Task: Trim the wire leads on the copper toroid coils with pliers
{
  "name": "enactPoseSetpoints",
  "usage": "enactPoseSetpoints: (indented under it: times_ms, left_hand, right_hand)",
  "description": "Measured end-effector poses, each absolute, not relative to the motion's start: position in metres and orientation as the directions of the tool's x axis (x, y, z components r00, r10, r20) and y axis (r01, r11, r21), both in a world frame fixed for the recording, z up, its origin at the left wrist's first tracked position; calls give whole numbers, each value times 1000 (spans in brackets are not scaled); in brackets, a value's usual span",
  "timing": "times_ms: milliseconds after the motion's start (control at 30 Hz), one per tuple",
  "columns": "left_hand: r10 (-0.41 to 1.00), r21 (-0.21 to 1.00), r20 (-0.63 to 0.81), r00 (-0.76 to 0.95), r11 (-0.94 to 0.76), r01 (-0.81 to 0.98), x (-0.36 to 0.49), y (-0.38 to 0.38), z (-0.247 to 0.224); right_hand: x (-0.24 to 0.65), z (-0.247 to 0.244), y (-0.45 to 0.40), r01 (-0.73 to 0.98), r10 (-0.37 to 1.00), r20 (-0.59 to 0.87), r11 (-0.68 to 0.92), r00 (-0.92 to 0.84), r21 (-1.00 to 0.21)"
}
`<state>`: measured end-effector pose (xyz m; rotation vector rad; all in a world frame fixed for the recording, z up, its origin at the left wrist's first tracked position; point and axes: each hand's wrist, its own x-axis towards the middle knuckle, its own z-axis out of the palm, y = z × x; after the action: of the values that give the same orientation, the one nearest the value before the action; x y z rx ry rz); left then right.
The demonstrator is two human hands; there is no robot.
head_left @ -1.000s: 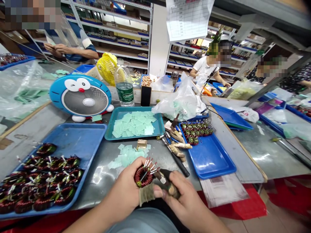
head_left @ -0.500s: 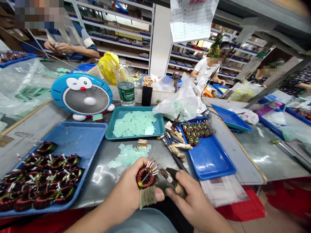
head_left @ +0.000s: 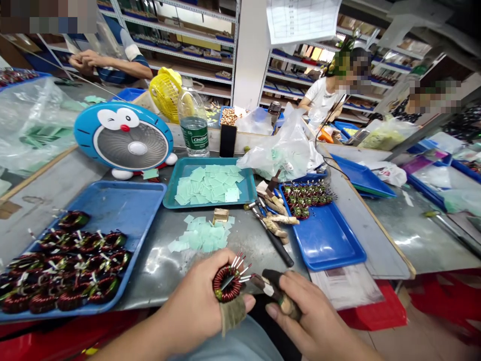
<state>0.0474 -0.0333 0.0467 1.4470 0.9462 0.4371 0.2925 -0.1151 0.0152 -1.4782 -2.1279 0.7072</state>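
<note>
My left hand (head_left: 205,296) is closed round a toroidal coil (head_left: 226,284) wound with dark red wire, its several wire ends pointing up and right. A strip of greenish-brown tape (head_left: 233,315) wraps the thumb. In my right hand (head_left: 304,308) is a tool with wrapped handles (head_left: 287,302); its dark tip lies close to the coil's lower wire ends, and whether they touch cannot be made out. Beyond the hands, pale green sheets (head_left: 205,234) lie loose beside a small wooden block (head_left: 220,216).
More coils fill part of a blue tray (head_left: 112,200) at left. A teal tray (head_left: 210,204) holds green sheets. Tools (head_left: 276,240) lie beside another blue tray (head_left: 330,240) at right. A fan (head_left: 128,135) and bottle (head_left: 193,125) stand behind; people sit beyond.
The view has tilted, so the trays sit slightly higher in the picture. Both hands appear a little lower and further right, still holding the coil and the tool.
</note>
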Motion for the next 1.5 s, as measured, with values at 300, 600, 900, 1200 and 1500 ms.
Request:
enactPoseSetpoints:
  times_ms: [300, 600, 900, 1200, 1500]
  left_hand:
    - [622, 914, -385, 682, 359, 189, 41, -44, 60]
    - [753, 937, -306, 583, 347, 44, 43, -33, 70]
    - [632, 767, -323, 705, 611, -195, 55, -36, 61]
    - [561, 596, -343, 753, 750, -288, 61, -49, 53]
    - [520, 497, -344, 782, 807, -317, 65, -55, 45]
  right_hand:
    - [310, 33, -110, 682, 889, 36, 376, -457, -628]
    - [287, 12, -92, 678, 913, 187, 396, -362, -620]
    - [286, -1, -80, 677, 854, 361, 519, -375, -522]
    - [290, -11, -83, 742, 806, 478, 549, -349, -384]
    - [290, -8, -88, 720, 820, 463, 540, -335, -435]
